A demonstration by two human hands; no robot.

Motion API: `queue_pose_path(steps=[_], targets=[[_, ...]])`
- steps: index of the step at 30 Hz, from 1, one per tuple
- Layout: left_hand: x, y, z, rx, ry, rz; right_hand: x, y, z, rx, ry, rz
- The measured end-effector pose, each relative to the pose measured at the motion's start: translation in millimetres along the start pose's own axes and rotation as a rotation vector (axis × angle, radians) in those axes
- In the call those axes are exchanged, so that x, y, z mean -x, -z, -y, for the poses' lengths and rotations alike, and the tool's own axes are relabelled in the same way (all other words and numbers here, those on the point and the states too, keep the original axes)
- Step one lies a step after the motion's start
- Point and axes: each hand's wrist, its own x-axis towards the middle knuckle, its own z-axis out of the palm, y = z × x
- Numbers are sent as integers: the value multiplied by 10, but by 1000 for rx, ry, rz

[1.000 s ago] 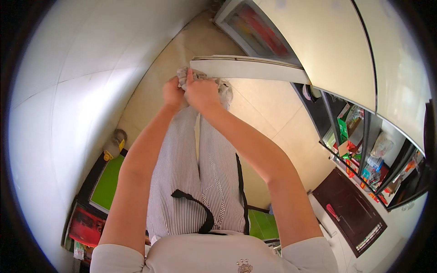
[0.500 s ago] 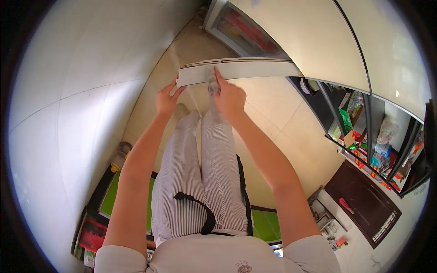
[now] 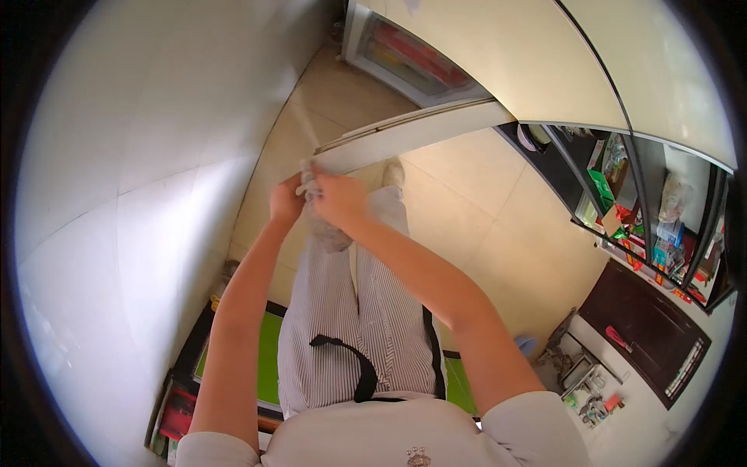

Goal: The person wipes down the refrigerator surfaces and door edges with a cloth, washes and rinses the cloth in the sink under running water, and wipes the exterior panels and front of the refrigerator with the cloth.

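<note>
A long pale door (image 3: 420, 143), seen along its narrow edge, juts out from the tall cream cabinet front. Just below its near corner, my right hand (image 3: 342, 204) is closed on a crumpled grey cloth (image 3: 333, 238), part of which hangs under the fingers. My left hand (image 3: 286, 201) is close beside it, its fingers bent in against the cloth's upper part. Motion blurs the fingertips, and the right hand partly hides the cloth.
A white wall (image 3: 140, 171) runs along the left. Tan floor tiles (image 3: 459, 187) lie below, with my striped trouser legs (image 3: 319, 311) over them. At right are a dark shelf rack (image 3: 640, 198) with packets and a dark brown panel (image 3: 642, 327). A glass-fronted compartment (image 3: 416, 58) stands behind the door.
My left hand has come away from the door's end and met the cloth. My right hand has moved left and down with the cloth. The door now sits at a steeper slant in view.
</note>
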Motion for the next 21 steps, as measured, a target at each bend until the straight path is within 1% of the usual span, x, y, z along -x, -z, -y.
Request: queue_pose_path(steps=[1, 3, 4, 5, 7, 8, 10, 11, 13, 15, 16, 18, 19, 20, 21], targets=[[21, -21, 11, 19, -139, -47, 70, 165, -137, -45, -50, -37], [47, -13, -77, 57, -165, -9, 145, 439, -511, 30, -178, -176], [97, -6, -138, 76, -173, 14, 128, 602, -723, 53, -310, -146], [172, 10, -211, 94, -136, -2, 87, 721, -869, 77, -443, -117], [214, 15, -385, 130, -76, -48, 8, 621, -1107, 205, -522, -139], [177, -24, -394, 97, -130, -63, -28, 543, -1213, 268, -560, -151], [135, -111, -401, 28, -230, -85, 2, 527, -1041, 70, -546, -141], [110, -144, -426, 83, -156, -75, 30, 473, -927, -30, -541, -134], [75, -168, -534, 190, -10, -46, 57, 169, -713, -42, -271, -92], [46, -152, -506, 199, -4, -29, 51, -80, -420, 97, 6, -89], [27, -135, -474, 203, 0, -22, 27, -50, -421, 80, -28, -60], [27, -103, -381, 112, -64, -44, 21, 30, -422, 39, -108, 2], [8, -79, -371, 69, -101, -54, 5, 57, -567, 69, -162, -41], [-9, -69, -370, 63, -95, -35, -6, 143, -800, 104, -219, -84], [-4, -37, -406, 60, -85, -18, -18, 351, -1018, 130, -311, -64]])
